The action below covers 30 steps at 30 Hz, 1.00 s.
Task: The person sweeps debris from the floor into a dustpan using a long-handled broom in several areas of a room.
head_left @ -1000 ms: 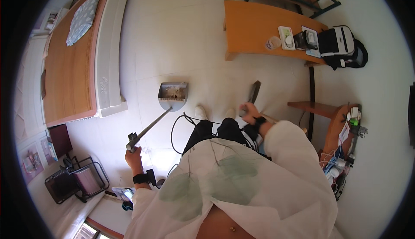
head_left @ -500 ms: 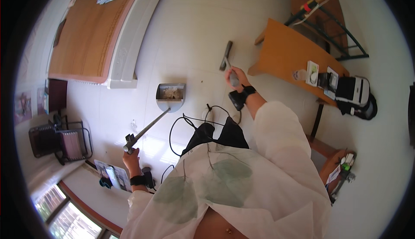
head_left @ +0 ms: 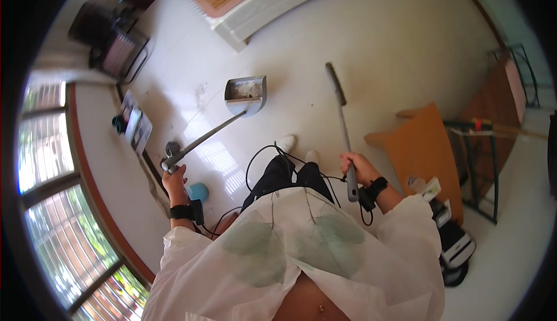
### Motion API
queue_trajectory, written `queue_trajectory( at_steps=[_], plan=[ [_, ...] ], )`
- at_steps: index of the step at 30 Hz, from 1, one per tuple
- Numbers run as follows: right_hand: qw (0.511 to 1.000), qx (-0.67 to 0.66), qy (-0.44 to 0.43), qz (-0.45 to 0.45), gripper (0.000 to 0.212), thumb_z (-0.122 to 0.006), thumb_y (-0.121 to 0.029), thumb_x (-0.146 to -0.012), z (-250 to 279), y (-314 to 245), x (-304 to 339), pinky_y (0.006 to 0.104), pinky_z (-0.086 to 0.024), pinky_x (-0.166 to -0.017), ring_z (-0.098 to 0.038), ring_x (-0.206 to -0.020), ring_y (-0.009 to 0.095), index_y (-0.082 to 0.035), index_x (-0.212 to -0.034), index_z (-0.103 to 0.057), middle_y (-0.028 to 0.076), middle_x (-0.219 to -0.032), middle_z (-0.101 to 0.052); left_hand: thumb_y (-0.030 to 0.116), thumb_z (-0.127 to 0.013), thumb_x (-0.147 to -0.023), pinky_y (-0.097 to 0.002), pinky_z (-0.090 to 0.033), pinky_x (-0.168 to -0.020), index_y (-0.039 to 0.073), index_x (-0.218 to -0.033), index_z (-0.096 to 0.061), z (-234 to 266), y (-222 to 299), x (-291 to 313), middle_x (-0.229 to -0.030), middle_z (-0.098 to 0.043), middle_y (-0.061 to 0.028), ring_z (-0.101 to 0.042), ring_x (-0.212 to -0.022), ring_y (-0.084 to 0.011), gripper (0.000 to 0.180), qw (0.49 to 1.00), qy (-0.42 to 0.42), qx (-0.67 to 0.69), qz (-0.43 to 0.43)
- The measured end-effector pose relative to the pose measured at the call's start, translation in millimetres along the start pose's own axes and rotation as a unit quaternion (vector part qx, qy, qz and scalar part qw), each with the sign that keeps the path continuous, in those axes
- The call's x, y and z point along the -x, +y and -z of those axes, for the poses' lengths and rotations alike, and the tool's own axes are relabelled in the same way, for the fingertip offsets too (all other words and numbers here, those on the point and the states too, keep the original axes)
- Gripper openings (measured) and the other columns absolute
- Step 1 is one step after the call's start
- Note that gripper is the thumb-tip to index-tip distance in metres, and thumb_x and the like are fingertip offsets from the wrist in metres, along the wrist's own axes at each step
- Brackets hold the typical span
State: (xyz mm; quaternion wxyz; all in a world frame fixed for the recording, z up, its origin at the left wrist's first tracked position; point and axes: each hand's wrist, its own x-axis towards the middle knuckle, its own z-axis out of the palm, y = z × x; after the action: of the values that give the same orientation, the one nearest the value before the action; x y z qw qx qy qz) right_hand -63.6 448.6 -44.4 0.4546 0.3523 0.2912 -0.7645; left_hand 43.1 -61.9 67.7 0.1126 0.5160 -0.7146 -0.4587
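Note:
My left hand is closed round the top end of a long-handled dustpan. Its grey pan reaches out ahead over the pale floor, and greyish-white dust and fluff lie inside it. On the other side my right hand grips a grey-handled broom near the handle's top end. The broom's dark bristled head points away from me, to the right of the pan and apart from it. Whether the pan and bristles touch the floor I cannot tell. Both wrists wear black bands with small boxes.
A black cable loops around my legs. An orange-brown table stands at right, with a backpack beside it. Far ahead is a bed-like frame. A folding chair, a blue round object and windows are at left.
My view has turned left, bringing more window into sight. The broom, foreshortened before, now stretches out lengthwise, and my right hand is lower in the picture. Both hands keep their hold.

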Motion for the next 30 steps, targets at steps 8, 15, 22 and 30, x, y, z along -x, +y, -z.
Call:
queue_trajectory(
  at_steps=[8,15,22,30],
  plan=[
    [0.954,-0.054,-0.087,-0.281,0.018,-0.051,-0.017,-0.087,-62,17,-54,0.0161,-0.04,-0.044,-0.041,-0.047,0.005,-0.004,-0.079,-0.041,-0.003,-0.058,-0.041,0.006,-0.066,-0.072,-0.0221,-0.033,-0.042,0.009,-0.072,-0.053,70,-19,84,-0.056,-0.044,0.0032,-0.039,-0.043,-0.0072,0.013,0.983,0.133,0.122,0.024],
    [0.94,-0.14,-0.081,-0.302,0.02,-0.05,-0.009,-0.084,-32,47,-88,0.0178,-0.04,-0.043,-0.04,-0.046,0.008,-0.005,-0.068,-0.038,0.001,-0.057,-0.04,0.006,-0.068,-0.069,-0.0217,-0.035,-0.041,0.009,-0.072,-0.053,133,-47,116,-0.062,-0.047,0.0031,-0.043,-0.048,-0.0065,0.016,0.974,0.176,0.132,0.056],
    [0.942,-0.268,-0.053,-0.196,0.012,-0.051,-0.011,-0.081,58,12,-4,0.0209,-0.044,-0.045,-0.044,-0.049,0.008,-0.004,-0.076,-0.042,0.0,-0.062,-0.044,0.006,-0.069,-0.066,-0.023,-0.035,-0.039,0.007,-0.072,-0.053,159,-110,128,-0.059,-0.048,0.0026,-0.042,-0.044,-0.0076,0.017,0.959,0.221,0.161,0.08],
    [0.983,0.048,-0.02,-0.173,0.03,-0.049,-0.025,-0.09,-54,27,15,0.017,-0.038,-0.043,-0.041,-0.049,0.003,0.003,-0.094,-0.041,-0.002,-0.061,-0.04,0.01,-0.07,-0.065,-0.0275,-0.037,-0.041,0.005,-0.073,-0.055,155,-157,92,-0.06,-0.052,-0.0009,-0.047,-0.046,-0.0109,0.018,0.957,0.228,0.12,0.133]
  ],
)
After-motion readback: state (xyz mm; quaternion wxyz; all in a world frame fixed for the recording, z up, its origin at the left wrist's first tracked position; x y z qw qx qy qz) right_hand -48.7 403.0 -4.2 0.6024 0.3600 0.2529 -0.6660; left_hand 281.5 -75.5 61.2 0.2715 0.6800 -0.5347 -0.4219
